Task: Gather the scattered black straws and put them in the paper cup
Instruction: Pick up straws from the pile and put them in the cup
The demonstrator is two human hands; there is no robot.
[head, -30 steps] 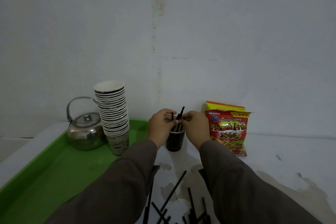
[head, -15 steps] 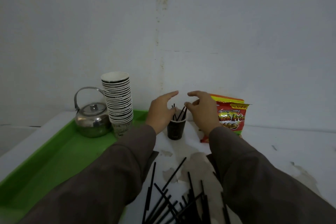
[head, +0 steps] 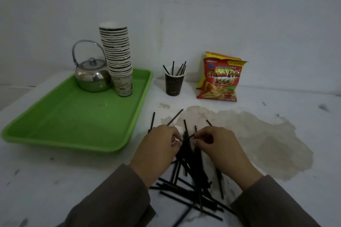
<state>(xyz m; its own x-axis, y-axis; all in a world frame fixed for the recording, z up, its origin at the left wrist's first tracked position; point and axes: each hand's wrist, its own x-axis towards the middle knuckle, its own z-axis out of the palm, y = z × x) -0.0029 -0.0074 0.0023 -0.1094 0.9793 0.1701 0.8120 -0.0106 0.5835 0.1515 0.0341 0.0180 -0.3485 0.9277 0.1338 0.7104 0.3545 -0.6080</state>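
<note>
My left hand point(head: 158, 145) and right hand point(head: 214, 142) pinch straws point(head: 191, 175) from the pile on the tabletop point(head: 276, 153), well short of the cup point(head: 173, 84), bunching them to carry over together.

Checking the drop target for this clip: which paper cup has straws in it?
The lone dark paper cup on the bare table beside the French fries bag; the stacked cups on the green tray hold none.
</note>
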